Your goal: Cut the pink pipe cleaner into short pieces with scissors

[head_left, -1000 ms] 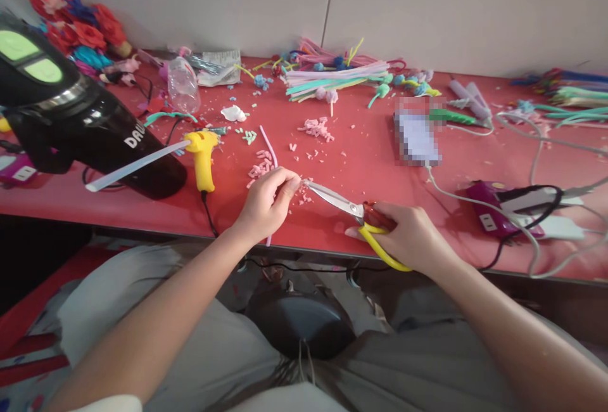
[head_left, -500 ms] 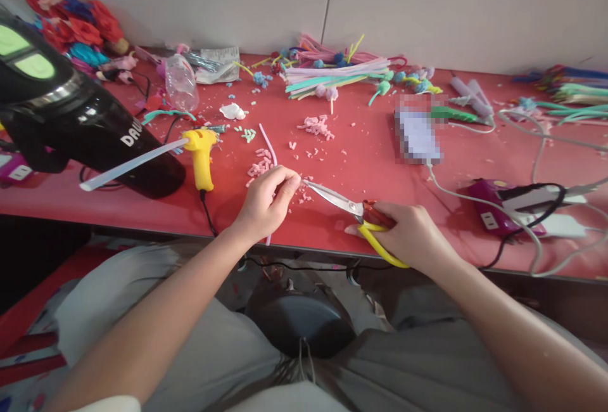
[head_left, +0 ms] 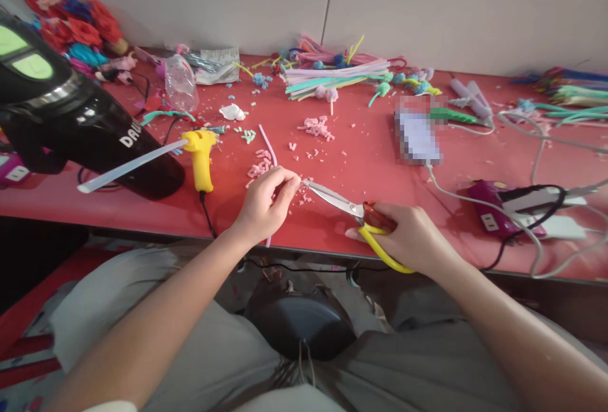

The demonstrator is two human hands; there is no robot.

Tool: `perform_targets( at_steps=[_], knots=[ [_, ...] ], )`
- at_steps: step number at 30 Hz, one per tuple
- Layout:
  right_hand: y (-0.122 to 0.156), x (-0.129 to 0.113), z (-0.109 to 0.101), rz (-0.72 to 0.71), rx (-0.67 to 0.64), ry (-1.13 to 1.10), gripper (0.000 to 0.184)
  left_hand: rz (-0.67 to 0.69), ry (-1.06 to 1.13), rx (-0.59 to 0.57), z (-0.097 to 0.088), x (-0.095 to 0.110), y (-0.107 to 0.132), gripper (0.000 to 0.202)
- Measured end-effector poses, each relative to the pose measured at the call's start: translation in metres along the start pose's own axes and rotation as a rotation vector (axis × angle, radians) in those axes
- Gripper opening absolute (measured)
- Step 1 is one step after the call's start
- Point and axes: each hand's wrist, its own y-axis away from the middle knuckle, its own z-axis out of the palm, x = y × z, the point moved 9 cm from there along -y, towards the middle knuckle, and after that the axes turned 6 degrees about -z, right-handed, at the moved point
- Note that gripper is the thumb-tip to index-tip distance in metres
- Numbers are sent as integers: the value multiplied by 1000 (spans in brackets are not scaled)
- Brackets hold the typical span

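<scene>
Clutter fills the far left of the red table (head_left: 361, 165): a black handheld appliance (head_left: 71, 120) lies on its side, with a clear glue stick (head_left: 133, 165) running from in front of it into the back of a yellow glue gun (head_left: 200, 152). None of these has shifted in the last second.

Just right of the gun, a pink pipe cleaner (head_left: 266, 139) lies on the table and runs toward the near edge. It passes through the left hand (head_left: 263, 199) and its end shows again below the hand at the table's edge. That hand is closed around it, thumb and forefinger pinched together; what sits between the fingertips is too small to make out. Short pink cuttings (head_left: 260, 165) lie scattered just beyond the hand.

Scissors (head_left: 332, 199) point left, their tip meeting the pinched fingertips, blades nearly together. The right hand (head_left: 413, 238) grips the yellow handles, fingers through the loops. Both hands and the blades sit as they did half a second ago; only the view has drifted slightly.

Farther back lies a bundle of pastel pipe cleaners (head_left: 332, 73), and at right a purple power strip (head_left: 494, 215) with cables.
</scene>
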Motion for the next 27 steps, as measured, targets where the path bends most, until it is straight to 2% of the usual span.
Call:
perform_targets(
  at_steps=[4, 17, 27],
  knots=[
    [-1, 3, 1, 30, -16, 1, 64, 9, 0, 3, 0, 0, 0, 24],
    [-2, 1, 1, -1, -2, -6, 61, 27, 5, 0, 0, 1, 0, 23],
    [-2, 2, 2, 19, -46, 6, 61, 61, 12, 19, -2, 3, 0, 22]
  ],
)
